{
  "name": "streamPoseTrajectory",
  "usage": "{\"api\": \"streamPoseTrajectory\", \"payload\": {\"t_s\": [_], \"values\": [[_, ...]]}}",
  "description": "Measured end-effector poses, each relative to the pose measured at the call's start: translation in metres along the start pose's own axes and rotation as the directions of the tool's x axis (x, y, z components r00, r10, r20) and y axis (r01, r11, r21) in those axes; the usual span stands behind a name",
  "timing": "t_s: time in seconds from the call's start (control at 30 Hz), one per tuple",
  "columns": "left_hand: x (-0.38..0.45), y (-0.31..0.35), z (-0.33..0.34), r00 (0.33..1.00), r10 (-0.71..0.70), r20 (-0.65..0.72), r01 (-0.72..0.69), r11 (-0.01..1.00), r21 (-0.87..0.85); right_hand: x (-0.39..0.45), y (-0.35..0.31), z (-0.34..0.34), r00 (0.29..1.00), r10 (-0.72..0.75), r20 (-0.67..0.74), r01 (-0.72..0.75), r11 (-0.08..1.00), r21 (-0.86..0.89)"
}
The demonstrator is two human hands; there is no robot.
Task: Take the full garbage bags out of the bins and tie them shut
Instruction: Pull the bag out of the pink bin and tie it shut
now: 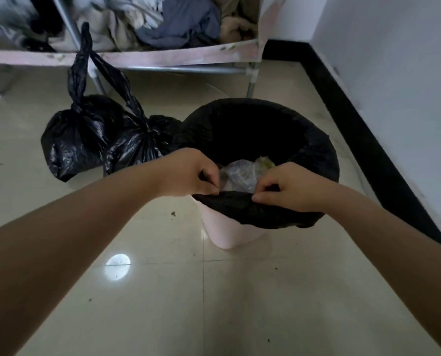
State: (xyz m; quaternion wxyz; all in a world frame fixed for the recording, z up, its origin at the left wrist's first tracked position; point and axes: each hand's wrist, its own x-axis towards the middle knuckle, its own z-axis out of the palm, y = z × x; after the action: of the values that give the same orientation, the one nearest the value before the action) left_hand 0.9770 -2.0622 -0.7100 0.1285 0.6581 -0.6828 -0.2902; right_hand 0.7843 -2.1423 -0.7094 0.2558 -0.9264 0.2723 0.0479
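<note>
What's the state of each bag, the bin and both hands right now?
Bin liner: open, still in the bin, edge folded over the rim, rubbish inside.
Pink bin: upright on the floor, lined.
Two black bags: tied shut, on the floor left of the bin.
Left hand: pinches the liner's near edge.
Right hand: pinches the same edge, apart from the left.

Your two bare forearms reach forward and converge toward twelve o'clock. Your left hand point(188, 173) comes in from eight o'clock, knuckles up, fingers curled, thumb and fingertips pinched together. Your right hand point(291, 187) comes in from four o'clock, pinching the same way, just beside it.
</note>
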Motion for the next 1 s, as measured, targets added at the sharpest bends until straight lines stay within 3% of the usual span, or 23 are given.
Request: {"api": "streamPoseTrajectory", "payload": {"t_s": [0.1, 0.23, 0.33, 0.4, 0.5, 0.57, 0.67, 0.73, 0.83, 0.9, 1.0], "values": [[0.001, 0.005, 0.002, 0.986, -0.067, -0.150, 0.071, 0.997, 0.019, 0.010, 0.006, 0.003, 0.983, 0.107, -0.150, -0.113, 0.993, -0.034], [0.008, 0.015, 0.013, 0.847, -0.179, -0.500, 0.201, 0.980, -0.011, 0.030, 0.010, 0.007, 0.936, 0.213, -0.278, -0.254, 0.960, -0.118], [0.003, 0.015, 0.026, 0.909, -0.084, -0.408, 0.142, 0.983, 0.115, 0.033, 0.014, 0.003, 0.915, 0.205, -0.347, -0.267, 0.953, -0.143], [-0.002, 0.011, 0.032, 0.934, -0.078, -0.349, 0.169, 0.956, 0.238, 0.021, 0.015, -0.002, 0.913, 0.143, -0.382, -0.197, 0.974, -0.107], [-0.002, 0.004, 0.030, 0.882, -0.163, -0.442, 0.235, 0.965, 0.113, -0.007, 0.011, -0.005, 0.934, -0.011, -0.358, -0.026, 0.995, -0.098], [-0.002, 0.003, 0.027, 0.863, -0.198, -0.464, 0.272, 0.957, 0.098, -0.020, 0.007, -0.005, 0.965, -0.057, -0.256, -0.011, 0.967, -0.254], [-0.003, 0.005, 0.022, 0.899, -0.186, -0.395, 0.276, 0.943, 0.185, -0.026, 0.006, -0.001, 0.996, -0.018, -0.087, -0.021, 0.906, -0.423], [-0.004, 0.007, 0.019, 0.915, -0.164, -0.368, 0.255, 0.943, 0.214, -0.022, 0.005, -0.004, 1.000, 0.016, 0.027, -0.006, 0.942, -0.334], [-0.004, 0.009, 0.017, 0.888, -0.187, -0.420, 0.252, 0.962, 0.104, -0.016, 0.005, -0.013, 0.989, 0.046, 0.142, -0.016, 0.979, -0.206], [-0.004, 0.008, 0.019, 0.870, -0.175, -0.461, 0.261, 0.957, 0.130, -0.013, 0.004, -0.014, 0.994, 0.042, 0.099, -0.020, 0.977, -0.214], [-0.005, 0.003, 0.021, 0.877, -0.115, -0.467, 0.247, 0.940, 0.234, -0.011, 0.008, -0.016, 0.979, 0.092, -0.180, -0.111, 0.989, -0.098]]}}
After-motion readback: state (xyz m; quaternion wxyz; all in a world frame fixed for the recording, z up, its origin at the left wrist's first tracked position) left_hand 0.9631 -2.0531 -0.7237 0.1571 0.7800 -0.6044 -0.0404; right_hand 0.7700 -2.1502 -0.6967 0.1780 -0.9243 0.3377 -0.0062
